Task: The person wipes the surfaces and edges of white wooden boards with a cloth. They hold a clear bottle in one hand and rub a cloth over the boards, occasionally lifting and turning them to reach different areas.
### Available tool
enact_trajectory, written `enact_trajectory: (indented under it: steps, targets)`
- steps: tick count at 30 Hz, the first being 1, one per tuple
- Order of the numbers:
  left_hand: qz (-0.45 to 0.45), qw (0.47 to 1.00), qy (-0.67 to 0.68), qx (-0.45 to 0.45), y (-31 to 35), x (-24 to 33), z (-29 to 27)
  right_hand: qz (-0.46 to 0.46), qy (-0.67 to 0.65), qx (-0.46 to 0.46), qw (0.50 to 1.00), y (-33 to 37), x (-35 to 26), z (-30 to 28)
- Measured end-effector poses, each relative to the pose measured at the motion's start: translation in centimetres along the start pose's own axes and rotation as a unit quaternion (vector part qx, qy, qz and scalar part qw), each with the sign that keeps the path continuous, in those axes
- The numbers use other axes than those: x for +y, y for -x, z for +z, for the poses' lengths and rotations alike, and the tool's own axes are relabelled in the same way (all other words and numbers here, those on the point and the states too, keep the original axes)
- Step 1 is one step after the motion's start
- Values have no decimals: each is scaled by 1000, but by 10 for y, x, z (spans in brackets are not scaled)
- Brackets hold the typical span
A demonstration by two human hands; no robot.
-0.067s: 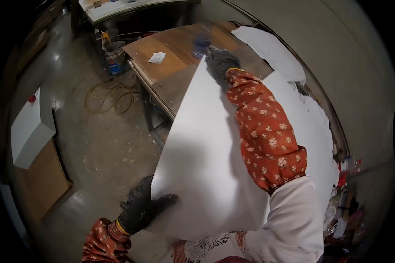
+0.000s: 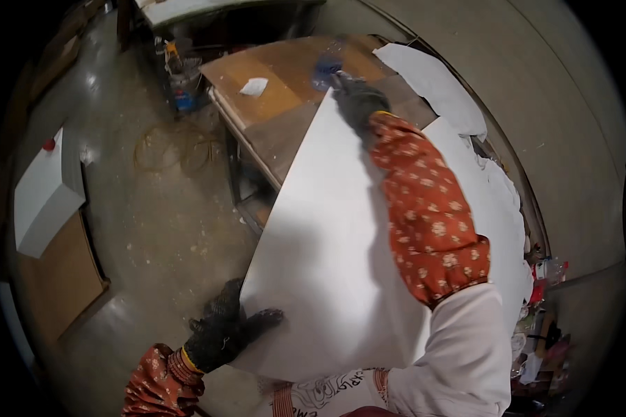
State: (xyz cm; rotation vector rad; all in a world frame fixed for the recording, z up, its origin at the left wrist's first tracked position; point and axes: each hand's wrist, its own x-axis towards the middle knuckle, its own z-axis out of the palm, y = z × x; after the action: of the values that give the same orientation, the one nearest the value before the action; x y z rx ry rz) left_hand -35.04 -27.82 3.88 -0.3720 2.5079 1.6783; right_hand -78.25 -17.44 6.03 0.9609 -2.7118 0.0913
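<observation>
A large smooth white sheet (image 2: 313, 229) slants across the workbench and overhangs its near end. My left hand (image 2: 226, 330), in a dark knitted glove, grips the sheet's near left edge, thumb on top and fingers partly hidden beneath. At the sheet's far corner is my right hand (image 2: 362, 101), in a dark glove, its fingers closed and slightly blurred. Whether they pinch the corner or a small object is unclear. Just beyond those fingertips stands a translucent bluish bottle (image 2: 322, 75). Floral red sleeve covers reach both gloves.
The brown wooden workbench (image 2: 275, 139) carries a white scrap (image 2: 254, 86) and crumpled white sheeting (image 2: 438, 83). Left, a white stack (image 2: 42, 201) rests on a brown board (image 2: 62, 271). A bucket (image 2: 184, 87) and coiled hose (image 2: 170, 149) are on the floor. Clutter (image 2: 542, 333) lies right.
The view has shifted slightly, so the bench and right hand appear a little further right. Both hands keep nearly the same places on the sheet.
</observation>
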Motion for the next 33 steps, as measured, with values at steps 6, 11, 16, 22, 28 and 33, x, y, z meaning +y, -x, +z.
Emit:
enact_trajectory:
  steps: [6, 11, 16, 22, 28, 33]
  targets:
    - [-20, 997, 70, -25, -2, 7, -7, 261, -44, -131, 956, 88, 110, -49]
    - [-28, 995, 98, -22, -6, 7, -5, 47, 36, -78, 995, 51, 61, -36]
    - [28, 999, 6, 30, -7, 2, 2, -6, 70, -43, 997, -25, -13, -30]
    - [84, 995, 53, 13, 3, -8, 6, -275, 104, -56, 954, 109, -110, -60]
    - [19, 997, 60, 47, 11, 6, 14, -327, 151, -87, 929, 108, -95, -73]
    - [-25, 998, 49, -32, -8, 15, 12, -135, 131, 7, 982, 17, -5, -17]
